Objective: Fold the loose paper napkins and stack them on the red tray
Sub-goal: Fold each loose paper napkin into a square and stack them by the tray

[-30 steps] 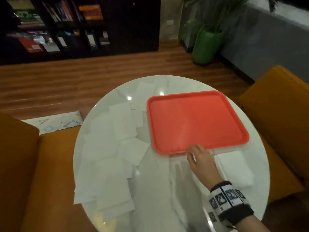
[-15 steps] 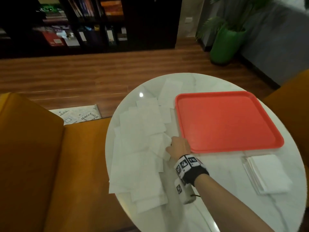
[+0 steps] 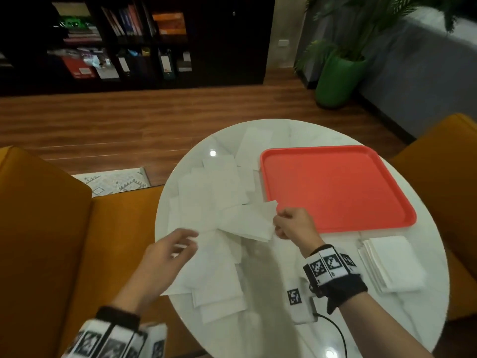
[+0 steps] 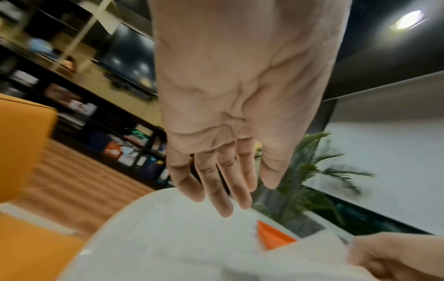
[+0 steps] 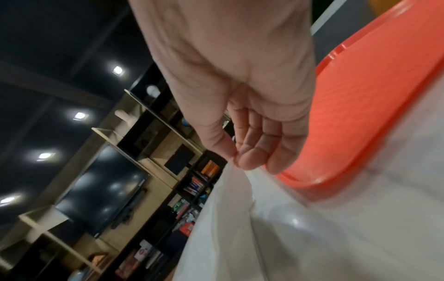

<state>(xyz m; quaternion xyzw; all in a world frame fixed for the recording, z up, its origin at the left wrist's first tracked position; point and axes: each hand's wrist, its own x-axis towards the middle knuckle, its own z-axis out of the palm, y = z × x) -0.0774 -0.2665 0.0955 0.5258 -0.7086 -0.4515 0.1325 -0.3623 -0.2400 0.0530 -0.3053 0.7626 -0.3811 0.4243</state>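
Note:
Several loose white paper napkins (image 3: 211,192) lie spread over the left half of a round white marble table (image 3: 258,319). My right hand (image 3: 280,223) pinches the right edge of one napkin (image 3: 247,222) and holds it lifted just left of the empty red tray (image 3: 335,187). The right wrist view shows thumb and forefinger of that hand (image 5: 236,155) pinching the white napkin (image 5: 230,209), with the tray (image 5: 360,114) beside it. My left hand (image 3: 180,244) hovers open over the near-left napkins, fingers straight in the left wrist view (image 4: 225,190).
A stack of folded napkins (image 3: 392,263) lies on the table right of my right wrist, in front of the tray. Orange armchairs (image 3: 51,228) flank the table on both sides. A green plant pot (image 3: 338,81) and dark bookshelves stand beyond on the wooden floor.
My right hand moved from the tray's front edge to the loose pile and lifted one napkin by its edge. My left hand came into view over the pile.

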